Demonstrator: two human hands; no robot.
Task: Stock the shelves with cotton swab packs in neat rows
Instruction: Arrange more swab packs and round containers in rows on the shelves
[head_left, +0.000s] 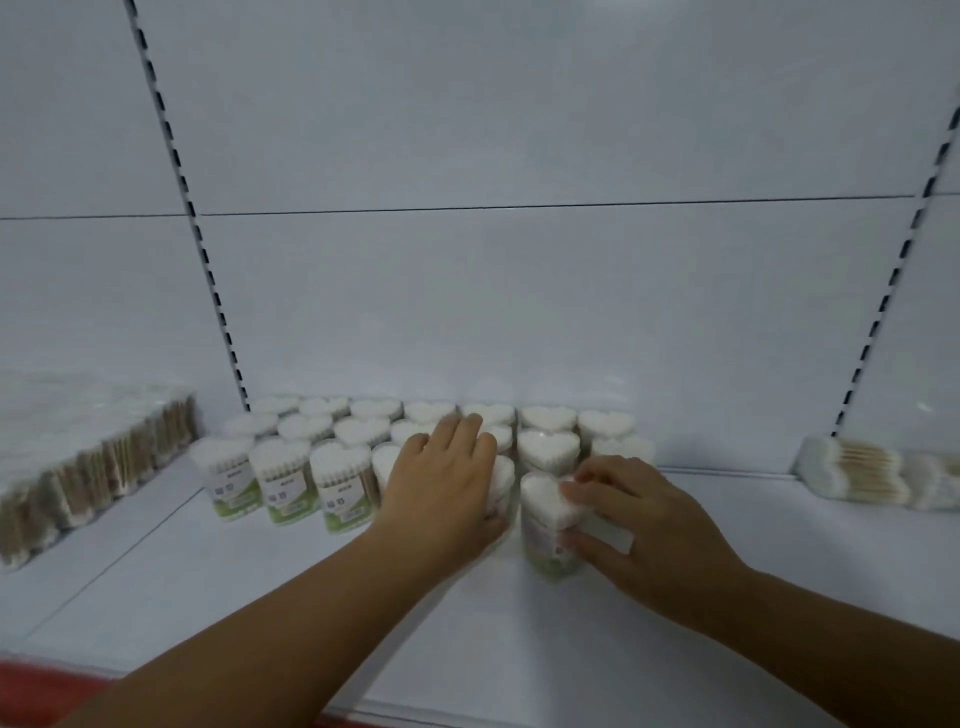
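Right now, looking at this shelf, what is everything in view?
Heart-shaped swab packs: about twenty, some hidden; white tops, green labels; standing in three rows mid-shelf.
Front pack: one, white top; right end of the front row.
Wrapped swab bundles: a stack, clear wrap, tan sticks; far left.
Loose bundles: at least two, white and tan; lying far right.
Shelf: one, white.
Slotted uprights: two, white with black slots; back wall.
Left hand: rests flat across the packs.
Right hand: grips the front pack.
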